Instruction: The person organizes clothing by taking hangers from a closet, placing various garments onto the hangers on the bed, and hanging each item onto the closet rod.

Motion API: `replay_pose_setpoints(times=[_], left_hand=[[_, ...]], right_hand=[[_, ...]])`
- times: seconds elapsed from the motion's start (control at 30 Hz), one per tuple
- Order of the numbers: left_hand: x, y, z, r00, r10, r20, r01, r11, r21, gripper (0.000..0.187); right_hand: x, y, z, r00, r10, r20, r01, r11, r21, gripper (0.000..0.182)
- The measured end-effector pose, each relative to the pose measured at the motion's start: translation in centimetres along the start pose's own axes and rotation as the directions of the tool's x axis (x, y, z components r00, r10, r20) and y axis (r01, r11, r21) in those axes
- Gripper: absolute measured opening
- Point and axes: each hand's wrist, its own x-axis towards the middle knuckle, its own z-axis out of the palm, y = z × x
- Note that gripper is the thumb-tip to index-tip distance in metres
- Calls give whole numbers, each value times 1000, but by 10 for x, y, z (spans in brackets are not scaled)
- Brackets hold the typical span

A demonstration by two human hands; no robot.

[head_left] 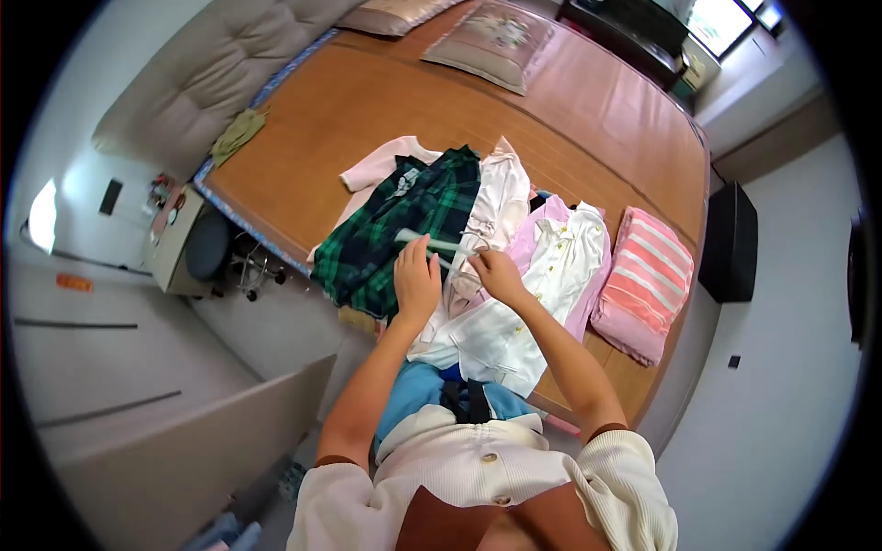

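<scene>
the person stood at the edge of the bed [588,119], and a heap of clothes lay right in front of them on the brown mat.

the step in hand looked like getting a hanger [424,241] free of the clothes or into one of them. to do it well, i think one hand should keep the cloth flat and the other should move the hanger slowly, so no sleeve or collar gets caught. pulling hard could drag the whole heap along.

the left hand [416,280] was over the edge of the green checked shirt [397,230]. its fingers were curled shut around the pale hanger, which stuck out to the left across the green shirt. the right hand [497,274] was just beside it. its fingers were bent and pinched on the fold of the cream top [491,207], where the hanger's other end went in. i could not tell how tight that pinch was.

nearest the person lay a white shirt [514,321] with small buttons, partly under the right arm. a pink top [381,165] peeked out past the green one. to the right sat a folded pink striped towel [648,275], apart from the heap. far off, two pillows [487,37] lay at the head of the bed.
</scene>
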Motion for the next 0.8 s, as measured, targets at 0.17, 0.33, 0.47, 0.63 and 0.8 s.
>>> replay_pose_setpoints(times=[0.17, 0.33, 0.47, 0.63, 0.8], left_hand=[[21, -76, 61, 948, -61, 311, 30, 994, 104, 31], [34, -110, 115, 804, -288, 521, 125, 937, 326, 33], [33, -126, 146, 766, -490, 416, 268, 832, 486, 28], [25, -166, 152, 746, -433, 506, 293, 896, 334, 21], [42, -152, 116, 932, -40, 361, 79, 993, -93, 14]], right_hand=[[27, 31, 4, 930, 286, -231, -309, 948, -74, 24], [49, 56, 21, 841, 365, -399, -454, 877, -156, 22], [60, 64, 31, 828, 374, -418, -477, 861, -174, 20], [91, 85, 47, 835, 353, -422, -452, 877, -162, 24], [142, 91, 66, 752, 609, -253, -633, 774, -17, 50]])
